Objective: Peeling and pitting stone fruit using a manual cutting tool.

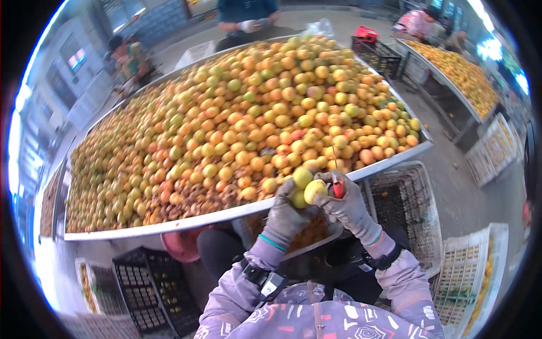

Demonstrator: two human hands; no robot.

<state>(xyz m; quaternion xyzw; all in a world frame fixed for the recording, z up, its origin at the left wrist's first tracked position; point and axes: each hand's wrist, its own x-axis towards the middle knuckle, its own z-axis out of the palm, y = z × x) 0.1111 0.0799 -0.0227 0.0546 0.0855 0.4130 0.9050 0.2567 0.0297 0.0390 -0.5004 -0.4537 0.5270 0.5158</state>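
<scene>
My left hand (284, 214), in a grey work glove, holds a few yellow-green apricots (302, 177) just above the table's near edge. My right hand (349, 207), gloved alike, grips a small knife with a red handle (338, 189). The thin blade points away from me over the heap. The thumb and fingers of that hand also touch a yellow apricot (315, 191) that sits against the ones in my left hand. Beyond both hands a large heap of apricots (237, 127) covers a white-edged sorting table (169, 228). Brown scraps (199, 208) lie along its near side.
Below the table are an apricot-filled crate (311, 237), a pink-red basin (182, 245) and a pale crate (425, 203). Black crates (142, 288) stand lower left, a white crate (461, 271) lower right. People sit around the table; another fruit-laden table (457, 76) is at right.
</scene>
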